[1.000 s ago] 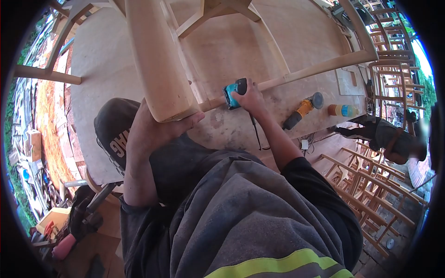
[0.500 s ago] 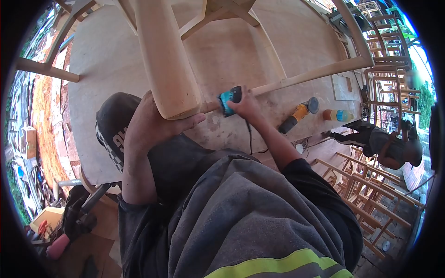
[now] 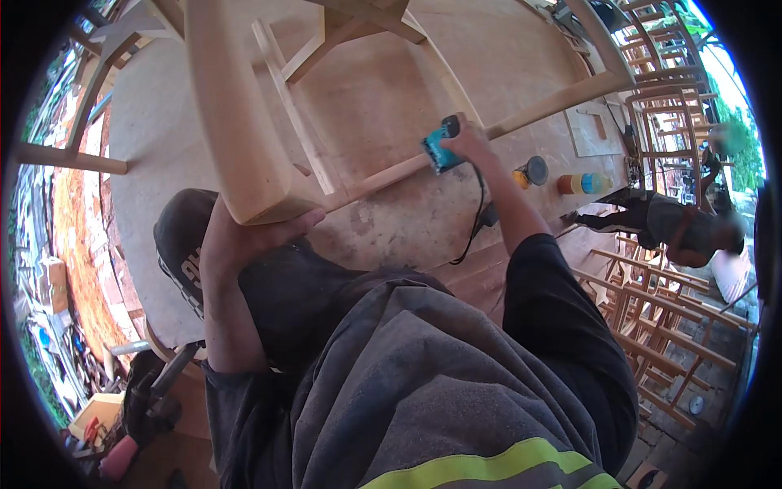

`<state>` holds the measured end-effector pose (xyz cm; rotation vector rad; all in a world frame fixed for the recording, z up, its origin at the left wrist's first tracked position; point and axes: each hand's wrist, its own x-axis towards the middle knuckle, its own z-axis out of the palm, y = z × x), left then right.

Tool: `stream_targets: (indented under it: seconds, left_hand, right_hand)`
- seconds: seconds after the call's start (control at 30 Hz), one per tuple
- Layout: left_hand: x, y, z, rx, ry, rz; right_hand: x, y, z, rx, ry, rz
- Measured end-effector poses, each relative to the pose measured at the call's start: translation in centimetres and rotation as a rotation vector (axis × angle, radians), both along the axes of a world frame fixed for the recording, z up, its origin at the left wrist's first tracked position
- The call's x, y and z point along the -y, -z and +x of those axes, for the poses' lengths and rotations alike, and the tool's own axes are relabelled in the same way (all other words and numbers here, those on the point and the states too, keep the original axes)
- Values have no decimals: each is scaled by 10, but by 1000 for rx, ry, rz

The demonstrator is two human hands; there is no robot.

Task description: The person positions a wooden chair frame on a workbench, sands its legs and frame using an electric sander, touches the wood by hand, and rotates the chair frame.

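The right hand (image 3: 470, 142) grips the sander (image 3: 441, 150) against the rail (image 3: 391, 174); the left hand (image 3: 261, 236) grasps the frame (image 3: 244, 122).

The pale, smudged table (image 3: 155, 179) carries a wooden frame (image 3: 554, 101); near its right edge are a yellow grinder (image 3: 531, 172), partly hidden, a bottle (image 3: 583, 183) and a cutout board (image 3: 583, 137).

A grey top (image 3: 407, 367) (with a yellow-green band (image 3: 464, 469)) meets black sleeves (image 3: 542, 281) and dark, pale-lettered trousers (image 3: 293, 297).

Unclear pale letters (image 3: 194, 270) on dark fabric (image 3: 181, 222)
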<state>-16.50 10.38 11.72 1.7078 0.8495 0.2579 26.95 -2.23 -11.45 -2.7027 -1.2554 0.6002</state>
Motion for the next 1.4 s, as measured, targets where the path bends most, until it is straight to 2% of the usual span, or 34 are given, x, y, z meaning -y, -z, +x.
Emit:
stream_targets:
  seconds: [0.13,0.23,0.3,0.4,0.43,0.5,0.6,0.67,0.77,1.0,1.07,1.13,1.2,1.3,1.37,1.4]
  left_hand:
    - [0,11,1,113,35,245]
    - [1,9,1,55,20,122]
    - [1,6,1,55,109,242]
    - [6,-12,8,423,54,-58]
    - [5,-7,11,419,64,-57]
    - [4,10,14,587,71,6]
    - [4,10,15,575,81,41]
    - [5,10,16,576,85,57]
    - [8,9,16,570,66,60]
    - [17,4,18,556,-15,64]
    - [16,3,16,575,-22,58]
    - [14,5,14,580,-5,43]
    - [15,7,11,600,-5,26]
    - [19,5,7,626,-30,-8]
    - [24,4,5,629,-59,-42]
    - [24,5,3,628,-74,-42]
  right_hand:
    - [-9,16,-70,4,-56,92]
    - [-2,-6,-131,-156,-93,179]
    - [10,-17,-156,-244,-78,178]
    - [33,-12,-152,-284,-65,182]
    - [43,-3,-141,-249,-81,220]
    - [64,13,-111,-170,-89,240]
    - [91,18,-51,-72,13,214]
    - [105,17,-13,-99,68,314]
    - [108,10,2,-44,107,345]
    - [74,26,-92,-131,187,350]
    - [60,29,-138,-115,55,471]
    - [45,1,-176,-219,-23,364]
    - [40,-17,-203,-287,21,339]
    - [43,1,-209,-341,51,370]
    - [49,21,-193,-150,30,481]
    - [50,23,-183,-176,68,489]
